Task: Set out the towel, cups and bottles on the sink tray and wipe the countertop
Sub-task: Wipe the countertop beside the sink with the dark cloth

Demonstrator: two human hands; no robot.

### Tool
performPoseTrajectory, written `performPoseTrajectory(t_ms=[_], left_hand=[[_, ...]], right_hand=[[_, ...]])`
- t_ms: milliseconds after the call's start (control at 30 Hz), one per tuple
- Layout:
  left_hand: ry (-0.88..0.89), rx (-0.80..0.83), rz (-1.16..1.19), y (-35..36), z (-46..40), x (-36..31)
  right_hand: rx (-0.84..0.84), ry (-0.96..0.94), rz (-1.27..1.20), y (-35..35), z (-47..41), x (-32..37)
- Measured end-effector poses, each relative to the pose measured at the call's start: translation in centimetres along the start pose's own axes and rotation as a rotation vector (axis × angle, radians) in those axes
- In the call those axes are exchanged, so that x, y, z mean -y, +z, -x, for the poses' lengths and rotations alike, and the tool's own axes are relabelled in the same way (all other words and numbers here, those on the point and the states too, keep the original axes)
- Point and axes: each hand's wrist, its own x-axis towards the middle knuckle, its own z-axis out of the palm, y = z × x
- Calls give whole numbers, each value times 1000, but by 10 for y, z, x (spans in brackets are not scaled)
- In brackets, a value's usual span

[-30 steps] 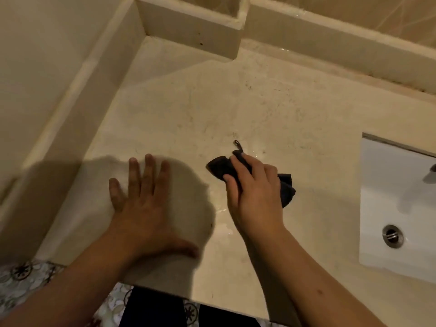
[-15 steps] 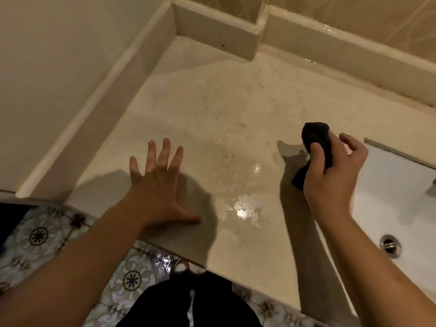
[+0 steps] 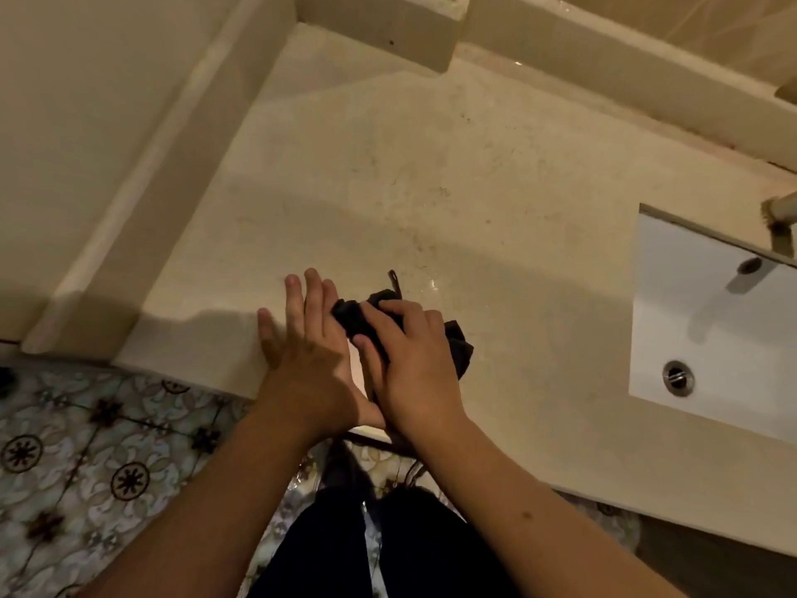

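From the head camera, no words or labels can be read anywhere. One white sink (image 3: 707, 338) sits to the right, set into the beige countertop (image 3: 431, 166). It holds nothing but one round metal drain (image 3: 678, 378). Two hands are near the front edge of the counter. The left hand (image 3: 308, 347) lies flat and open, fingers spread. The right hand (image 3: 414, 364) is closed around one dark cloth (image 3: 457, 347), pressing it on the countertop, touching the left hand. Below is a patterned tile floor (image 3: 86, 446).
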Motion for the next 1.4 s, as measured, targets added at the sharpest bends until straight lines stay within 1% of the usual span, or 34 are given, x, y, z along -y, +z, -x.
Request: performPoseTrajectory(t_ms=[100, 233, 367, 467, 533, 600, 667, 767, 867, 933, 1000, 1033, 1133, 1200, 1267, 1400], left_hand=[[7, -20, 38, 0, 0, 3], [19, 0, 90, -2, 0, 3], [14, -25, 81, -5, 0, 0], [-16, 5, 56, -9, 3, -3], [-19, 30, 52, -12, 7, -6], [-2, 10, 34, -12, 12, -10], [33, -36, 15, -9, 19, -19], [22, -32, 59, 1, 28, -40], [-38, 15, 76, 14, 28, -53], [-75, -8, 68, 22, 25, -56], [-95, -80, 60, 27, 24, -57], [-99, -99, 58, 29, 24, -57], [-88, -82, 36, 31, 23, -57], [-94, -87, -14, 32, 22, -57], [-99, -92, -53, 31, 22, -57], [-71, -72, -30, 28, 28, -54]], right_hand=[[-11, -65, 90, -12, 11, -25], [-78, -17, 161, -36, 23, -70], [-150, 141, 199, -76, 24, -130], [-196, 308, 218, -111, 14, -172], [-242, 437, 155, -128, 8, -186], [-305, 480, 57, -135, 4, -182], [-354, 428, -69, -132, 0, -155], [-333, 252, -202, -113, -2, -96], [-201, 45, -218, -83, 13, -50], [-83, -18, -158, -64, 29, -43], [-1, -51, -41, -50, 46, -50], [10, -83, 25, -46, 51, -58], [0, -179, 107, -47, 62, -83], [-16, -202, 123, -55, 67, -101], [-51, -170, 147, -67, 72, -121], [-83, -15, 190, -100, 76, -163]])
